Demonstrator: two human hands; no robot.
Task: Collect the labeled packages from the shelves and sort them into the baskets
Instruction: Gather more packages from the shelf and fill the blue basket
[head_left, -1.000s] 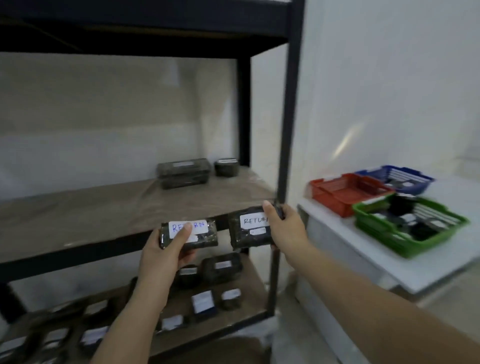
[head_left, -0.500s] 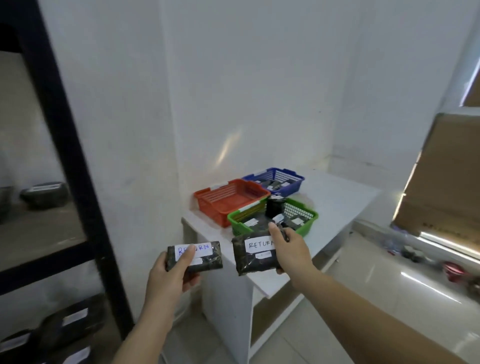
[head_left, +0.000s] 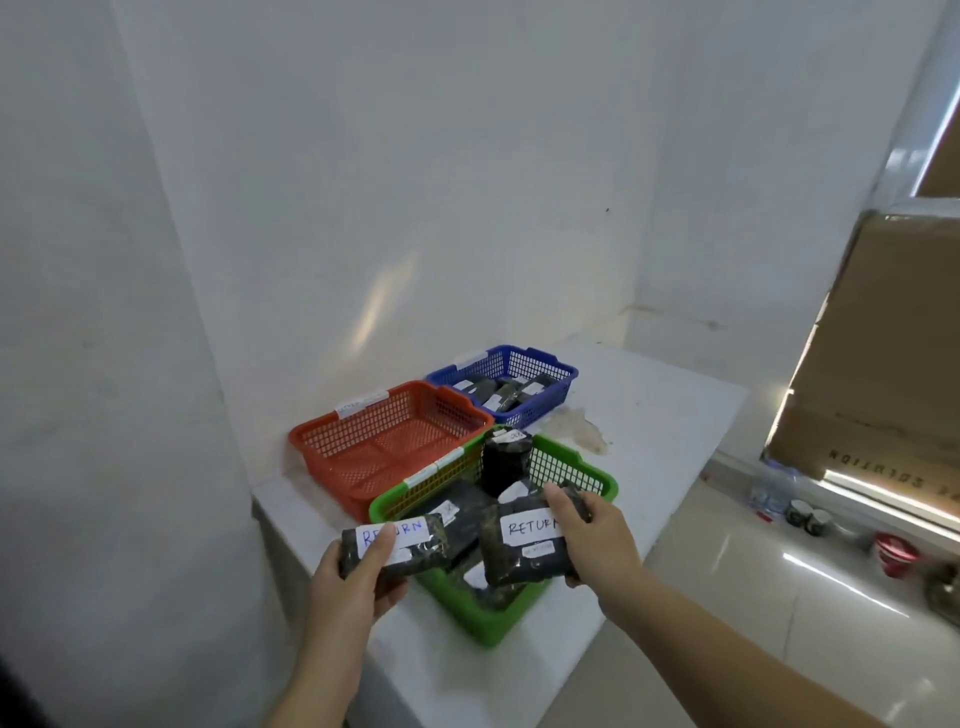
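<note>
1. Our left hand (head_left: 347, 574) grips a dark package (head_left: 393, 545) with the thumb laid across its white label, which reads RETURN in blue. The package is held in the air at the near left corner of the green basket.
2. The red basket (head_left: 384, 446) sits on the white table (head_left: 649, 431) by the wall; we see nothing in it.
3. The green basket (head_left: 571, 470) is nearest us, touching the red one, and holds several dark labelled packages, one standing upright at its far end.
4. Our right hand (head_left: 597, 535) clamps a second dark package (head_left: 524, 545), labelled RETURN in black, above the green basket.
5. The blue basket (head_left: 524, 364) stands behind the others and holds more packages.
6. A cardboard box (head_left: 883, 338) leans at far right.
</note>
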